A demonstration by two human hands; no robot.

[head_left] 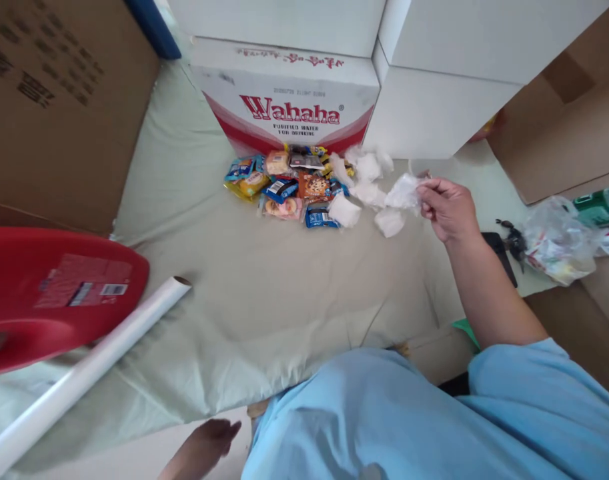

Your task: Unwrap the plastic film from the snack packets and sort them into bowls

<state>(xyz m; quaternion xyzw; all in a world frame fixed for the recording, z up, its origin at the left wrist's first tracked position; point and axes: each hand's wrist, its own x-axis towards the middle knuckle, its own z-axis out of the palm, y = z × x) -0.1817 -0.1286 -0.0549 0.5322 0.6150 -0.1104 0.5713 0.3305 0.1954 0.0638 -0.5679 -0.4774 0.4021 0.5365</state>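
My right hand (447, 208) pinches a crumpled, translucent white plastic bag (403, 193) between thumb and fingertips, just above the cloth. Similar crumpled white bags (389, 222) lie loosely to its left. Touching them is a heap of small packaged snacks, among them a brown cookie packet (314, 187), a blue packet (321, 216) and a yellow packet (253, 183). My left hand (207, 445) hangs low beside the front edge of the cloth, fingers loosely extended and nothing visible in them.
Behind the snacks stands a white and red Wahaha water carton (294, 100). A red plastic object (59, 293) and a white roll (94, 367) lie on the left. Keys (513, 241), a clear plastic bag (559, 243) and a green bottle (601, 205) are at the right.
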